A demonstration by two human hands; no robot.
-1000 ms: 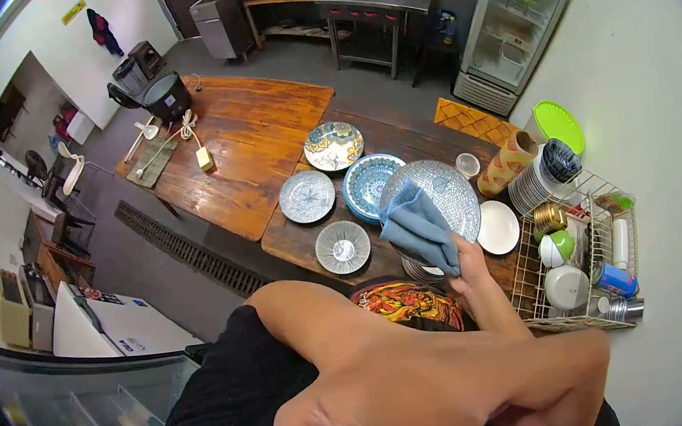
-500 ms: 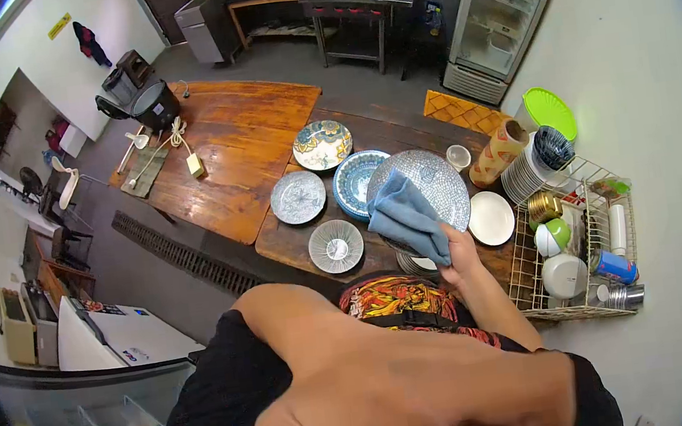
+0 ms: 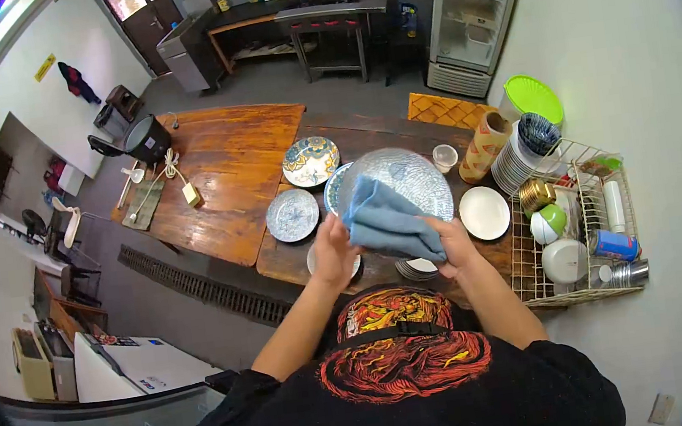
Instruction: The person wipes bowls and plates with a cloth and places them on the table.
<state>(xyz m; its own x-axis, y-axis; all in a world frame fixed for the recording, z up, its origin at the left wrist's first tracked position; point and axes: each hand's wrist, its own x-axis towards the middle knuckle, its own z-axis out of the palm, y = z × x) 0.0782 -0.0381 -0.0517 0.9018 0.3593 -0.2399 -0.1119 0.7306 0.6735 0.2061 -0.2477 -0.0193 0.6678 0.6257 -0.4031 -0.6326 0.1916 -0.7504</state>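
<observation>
A large plate [image 3: 420,176] with a pale crackle-like pattern is held tilted above the table in front of me. Across its near side lies a folded blue cloth [image 3: 388,217]. My right hand [image 3: 452,244] is closed on the cloth at the plate's lower right edge. At the lower left rim, beside the cloth, my left hand [image 3: 332,250] curls round the plate; its fingertips are partly hidden. Beneath, a blue-patterned plate [image 3: 333,187] is mostly covered. A ribbed bowl [image 3: 313,259] is largely behind my left hand, and a stack of small plates [image 3: 416,269] shows below the cloth.
A floral plate [image 3: 311,161], a grey-blue plate [image 3: 292,215] and a white plate [image 3: 484,213] lie on the wooden table [image 3: 223,189]. To the right stand a paper roll [image 3: 486,146], stacked plates [image 3: 516,164] and a wire dish rack [image 3: 527,275]. A rice cooker [image 3: 146,140] sits far left.
My left arm has come from across my chest out to the plate's left edge. The plate and cloth have shifted slightly left, and the head view has tilted upward.
</observation>
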